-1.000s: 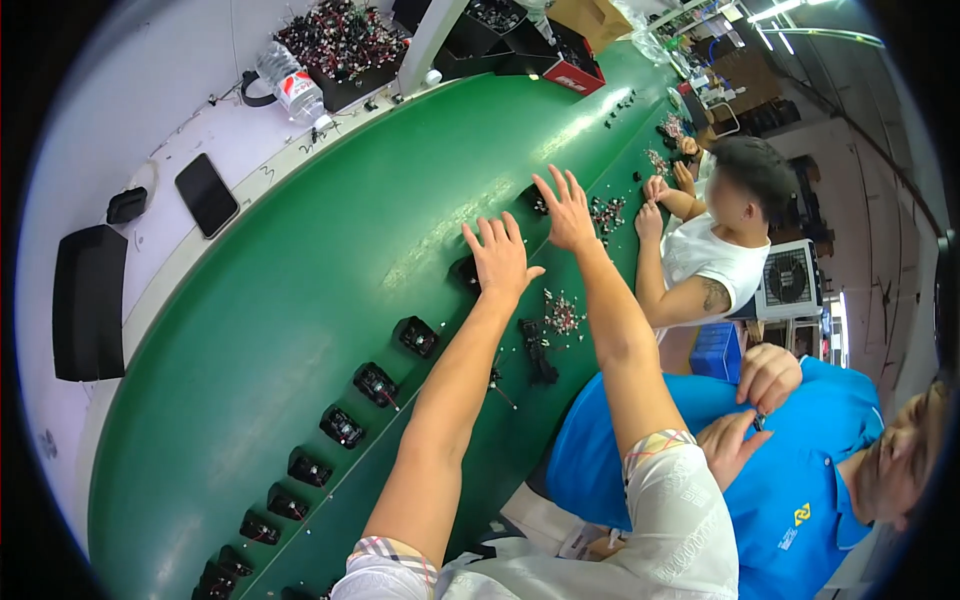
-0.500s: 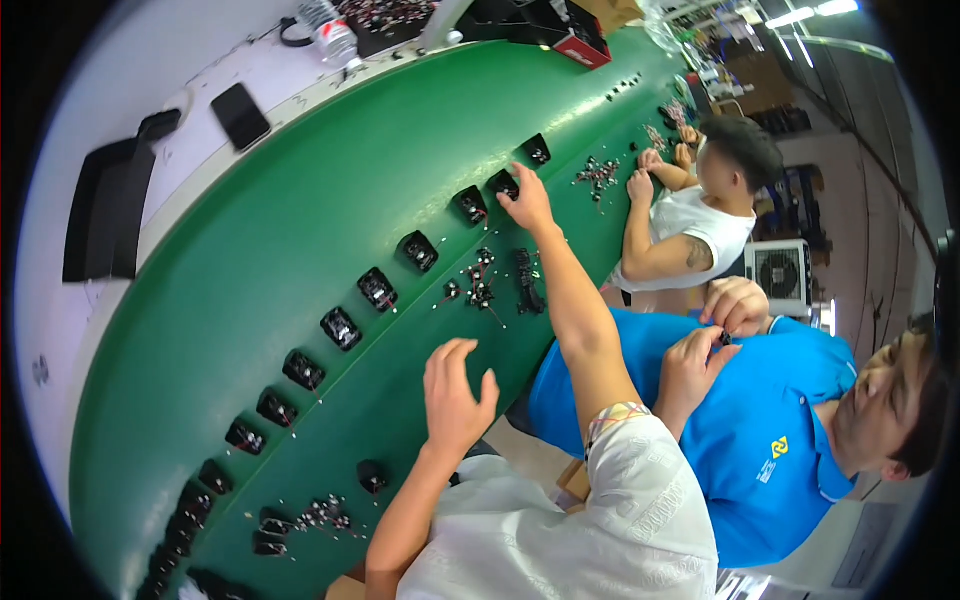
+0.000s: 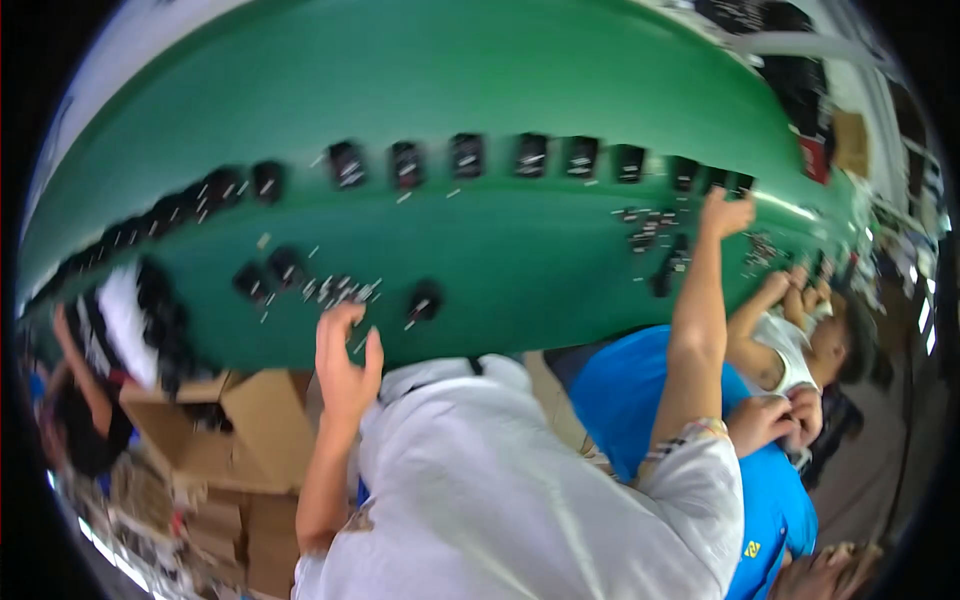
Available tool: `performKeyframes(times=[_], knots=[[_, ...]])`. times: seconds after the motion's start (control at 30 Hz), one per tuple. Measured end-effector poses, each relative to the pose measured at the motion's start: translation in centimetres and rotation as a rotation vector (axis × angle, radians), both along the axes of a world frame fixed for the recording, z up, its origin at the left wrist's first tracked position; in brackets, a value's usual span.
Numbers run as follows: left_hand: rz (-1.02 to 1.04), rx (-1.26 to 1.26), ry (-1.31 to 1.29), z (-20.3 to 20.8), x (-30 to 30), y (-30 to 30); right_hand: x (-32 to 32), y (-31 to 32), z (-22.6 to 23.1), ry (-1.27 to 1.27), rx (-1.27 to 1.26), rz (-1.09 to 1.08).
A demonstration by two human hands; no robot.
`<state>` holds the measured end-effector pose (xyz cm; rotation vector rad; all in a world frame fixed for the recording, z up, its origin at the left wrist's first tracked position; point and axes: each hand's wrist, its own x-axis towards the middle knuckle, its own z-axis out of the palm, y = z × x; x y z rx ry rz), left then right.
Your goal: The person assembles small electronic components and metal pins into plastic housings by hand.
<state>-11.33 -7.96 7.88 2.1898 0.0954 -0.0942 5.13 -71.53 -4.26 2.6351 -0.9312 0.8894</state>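
Observation:
My right arm (image 3: 697,320) stretches far out to the right. At its end, my right hand (image 3: 726,214) is at the two rightmost black plastic housings (image 3: 716,180) of a long row. Motion blur hides whether its fingers grip one. My left hand (image 3: 345,365) is raised near the table's front edge with thumb and fingers apart, holding nothing. Beyond its fingertips is a heap of small parts with white ends (image 3: 340,290). A single black housing (image 3: 424,300) sits to the right of that heap, and two more housings (image 3: 286,266) are to its left.
The housings stand along a green table (image 3: 480,250), crowded together at the left (image 3: 165,215). More small parts (image 3: 648,228) lie near my right forearm. A co-worker in blue (image 3: 625,390) and one in white (image 3: 785,350) are at my right. Open cardboard boxes (image 3: 270,425) stand at the left.
The view has swung left, so the row now runs across the picture and the boxes at left show. My right hand stays at the row's far right end; my left hand remains apart from the parts.

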Motion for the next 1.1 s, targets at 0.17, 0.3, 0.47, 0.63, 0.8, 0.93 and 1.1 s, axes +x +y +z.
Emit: performKeyframes(times=[0.17, 0.3, 0.47, 0.63, 0.8, 0.93, 1.1], knots=[[0.148, 0.246, -0.049, -1.4, -1.9, 7.8, -2.8, 27.7, 5.0, -0.250, 0.451, 0.702], [0.205, 0.411, -0.186, -2.7, -2.1, 13.1, -13.2, 44.4, 7.2, 0.157, 0.789, 1.065], [-0.024, 0.458, -0.067, -4.0, -0.6, 16.8, -19.6, 49.0, 5.4, 0.593, 0.685, 0.949], [-0.254, 0.626, 0.038, -6.8, 0.0, 18.1, -20.7, 49.4, 3.4, 0.623, 0.627, 0.963], [-0.341, 0.599, -0.085, -8.8, 1.2, 19.3, -20.2, 49.1, 3.0, 0.586, 0.608, 0.951], [-0.357, 0.586, -0.145, -10.2, 2.0, 19.4, -19.7, 47.9, 3.2, 0.603, 0.554, 0.985], [-0.369, 0.706, -0.301, -11.5, 2.6, 19.1, -18.9, 46.1, 3.7, 0.655, 0.521, 0.991]])
